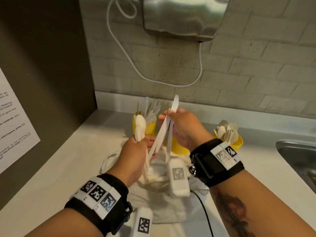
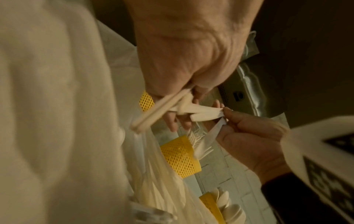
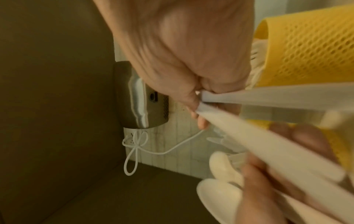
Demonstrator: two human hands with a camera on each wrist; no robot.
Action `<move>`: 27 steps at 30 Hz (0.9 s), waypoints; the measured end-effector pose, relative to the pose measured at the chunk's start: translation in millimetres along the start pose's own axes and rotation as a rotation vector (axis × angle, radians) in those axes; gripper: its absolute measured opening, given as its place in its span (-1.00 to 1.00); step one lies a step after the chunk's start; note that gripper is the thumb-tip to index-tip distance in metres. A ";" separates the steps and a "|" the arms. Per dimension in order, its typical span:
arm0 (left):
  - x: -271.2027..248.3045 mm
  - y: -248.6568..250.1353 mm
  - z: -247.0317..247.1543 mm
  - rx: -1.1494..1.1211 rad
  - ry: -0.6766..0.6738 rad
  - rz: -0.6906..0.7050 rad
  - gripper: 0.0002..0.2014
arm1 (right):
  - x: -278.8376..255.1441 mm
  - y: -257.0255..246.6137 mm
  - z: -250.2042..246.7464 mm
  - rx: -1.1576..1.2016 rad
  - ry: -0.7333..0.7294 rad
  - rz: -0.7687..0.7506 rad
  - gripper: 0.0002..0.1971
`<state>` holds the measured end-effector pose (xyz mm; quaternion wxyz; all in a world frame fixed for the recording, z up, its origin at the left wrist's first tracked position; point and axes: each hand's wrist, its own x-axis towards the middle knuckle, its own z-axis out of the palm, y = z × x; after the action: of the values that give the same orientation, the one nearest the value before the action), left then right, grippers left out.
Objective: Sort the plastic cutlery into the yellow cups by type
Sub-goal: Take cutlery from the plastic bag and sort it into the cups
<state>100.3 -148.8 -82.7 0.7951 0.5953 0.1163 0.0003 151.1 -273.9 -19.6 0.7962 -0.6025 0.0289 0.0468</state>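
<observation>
Matte white plastic knives (image 1: 168, 124) – flat, tapered – pinched by right hand (image 1: 186, 127), left hand (image 1: 135, 154) gripping spoons (image 1: 140, 126).

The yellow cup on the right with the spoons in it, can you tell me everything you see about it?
The right cup is yellow plastic with a mesh-like wall, as the nearer cups show. It stands on the white counter, by the sink, partly hidden behind the right wrist band. White plastic spoons fill it, bowls up and fanned out. Neither hand touches it.
</observation>
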 end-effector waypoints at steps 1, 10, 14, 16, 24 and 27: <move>2.9 -0.7 -1.8 -0.033 0.032 -0.013 -0.84 | 5.1 -6.5 5.0 0.028 0.012 -0.033 -0.83; 12.3 -8.6 -18.2 -0.060 0.178 -0.058 -0.88 | 54.7 -55.3 65.4 0.054 0.134 -0.572 -0.71; 11.1 -6.6 -20.6 -0.097 0.147 -0.055 -0.91 | 76.4 -24.6 74.5 -0.364 0.168 -0.565 -0.85; 11.3 -5.3 -21.3 -0.110 0.141 -0.063 -0.93 | 85.8 -7.1 70.4 -0.445 0.106 -0.455 -0.88; 18.0 -3.4 -24.8 -0.078 0.135 -0.044 -0.95 | 104.3 8.9 50.8 -1.526 0.036 -0.560 -0.60; 19.5 -4.6 -23.4 -0.066 0.131 -0.033 -0.97 | 107.6 12.0 49.9 -1.746 -0.048 -0.366 -0.48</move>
<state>114.3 -125.3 -96.9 0.8047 0.5656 0.1778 0.0302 256.2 -218.4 -28.6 0.0488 -0.9882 -0.1303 -0.0633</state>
